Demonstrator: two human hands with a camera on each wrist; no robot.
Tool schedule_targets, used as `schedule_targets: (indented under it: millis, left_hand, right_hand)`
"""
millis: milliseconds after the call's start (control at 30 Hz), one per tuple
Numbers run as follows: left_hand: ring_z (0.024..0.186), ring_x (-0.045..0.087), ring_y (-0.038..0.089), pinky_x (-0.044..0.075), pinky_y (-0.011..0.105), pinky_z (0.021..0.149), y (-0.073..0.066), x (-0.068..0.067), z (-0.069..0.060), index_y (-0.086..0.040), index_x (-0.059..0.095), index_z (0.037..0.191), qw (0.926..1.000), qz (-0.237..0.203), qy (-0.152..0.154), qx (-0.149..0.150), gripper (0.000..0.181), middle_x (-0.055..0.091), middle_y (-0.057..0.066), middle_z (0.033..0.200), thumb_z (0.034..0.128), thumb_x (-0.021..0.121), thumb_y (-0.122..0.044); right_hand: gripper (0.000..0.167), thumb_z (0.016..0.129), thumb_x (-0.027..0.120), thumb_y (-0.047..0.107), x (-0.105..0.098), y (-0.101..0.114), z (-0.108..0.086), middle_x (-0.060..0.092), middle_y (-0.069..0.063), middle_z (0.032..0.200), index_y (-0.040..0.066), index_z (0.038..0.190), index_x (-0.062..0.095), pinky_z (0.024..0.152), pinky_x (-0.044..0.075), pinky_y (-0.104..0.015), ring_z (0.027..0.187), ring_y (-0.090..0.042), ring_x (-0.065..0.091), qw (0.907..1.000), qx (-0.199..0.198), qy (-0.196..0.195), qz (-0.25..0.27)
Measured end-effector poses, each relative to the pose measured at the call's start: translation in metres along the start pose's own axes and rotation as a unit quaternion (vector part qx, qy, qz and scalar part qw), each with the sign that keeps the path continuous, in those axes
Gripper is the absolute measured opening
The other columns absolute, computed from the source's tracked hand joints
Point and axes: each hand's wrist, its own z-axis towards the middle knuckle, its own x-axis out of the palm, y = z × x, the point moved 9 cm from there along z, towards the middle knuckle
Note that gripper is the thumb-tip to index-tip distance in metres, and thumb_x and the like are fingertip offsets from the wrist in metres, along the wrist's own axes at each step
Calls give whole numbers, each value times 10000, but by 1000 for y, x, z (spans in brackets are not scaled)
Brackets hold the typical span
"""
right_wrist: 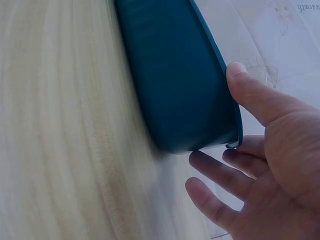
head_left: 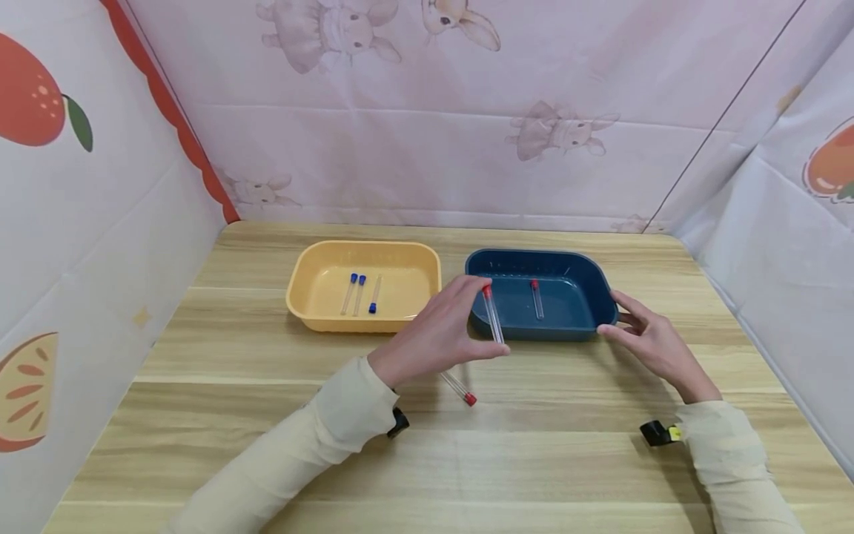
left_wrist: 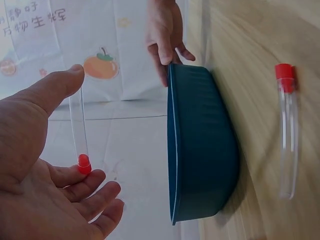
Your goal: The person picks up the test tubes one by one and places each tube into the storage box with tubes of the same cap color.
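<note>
My left hand (head_left: 437, 326) pinches a clear test tube with a red cap (head_left: 494, 315) between thumb and fingertips, over the near left side of the dark blue tray (head_left: 534, 334). In the left wrist view, the held tube (left_wrist: 79, 125) spans from thumb to fingers. At the tray's right end, my right hand (head_left: 657, 348) holds the corner, thumb at the rim and fingers along the outer wall. Inside that tray lies one red-capped tube (head_left: 537, 300). Another red-capped tube (head_left: 458, 388) lies on the table below my left hand, partly hidden in the head view.
To the left stands a yellow tray (head_left: 363, 325) holding three blue-capped tubes (head_left: 358, 295). Both trays rest on a wood-grain table (head_left: 534, 475). Printed cloth walls (head_left: 434, 163) enclose its back and sides.
</note>
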Motion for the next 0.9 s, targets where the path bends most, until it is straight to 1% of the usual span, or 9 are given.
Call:
schedule_targets:
  millis: [67,300,433,533,733,900]
  left_hand:
    - [1336,442,199,453,403,1107,0,1,6,-90,391,1561,10000,4,0,-1,942,437,56,1536,841,848,-490]
    - [1268,478,209,503,387,1050,8,6,24,-97,365,1576,9997,17,59,-219,964,401,73,1558,845,834,-516]
    - [1331,462,206,450,392,1116,12,9,31,-99,342,1589,9996,-52,157,-230,971,379,69,1581,854,831,-502]
    - [1361,453,209,427,390,1138,17,12,38,-92,329,1594,9995,-42,216,-235,976,375,75,1581,861,825,-503]
    - [1370,462,223,426,396,1141,26,17,54,-94,309,1605,9989,-30,336,-334,989,364,94,1588,868,812,-519]
    - [1377,468,239,425,425,1142,32,22,65,-101,295,1613,9983,-191,400,-387,999,338,99,1600,868,808,-525]
  right_hand:
    - [791,1006,705,318,0,-1,0,337,-301,1599,61,1630,292,797,416,-2,1287,-520,530,10000,27,-1,-12]
    - [804,1002,707,338,0,-4,-1,339,-316,1592,74,1635,286,796,404,3,1298,-526,520,9999,129,15,8]
    - [792,1006,705,317,0,-2,-1,334,-311,1597,61,1630,291,805,408,2,1296,-532,517,10000,40,-6,34]
    - [776,1009,702,297,-1,0,-1,331,-302,1602,46,1624,301,811,415,-1,1287,-528,525,10000,-36,-51,47]
    - [758,1012,699,287,-1,2,0,339,-299,1599,31,1614,317,810,423,-5,1272,-519,539,9999,-93,-102,30]
    - [753,1010,704,273,-1,2,0,347,-302,1593,33,1613,322,807,431,-10,1268,-519,541,9998,-122,-122,50]
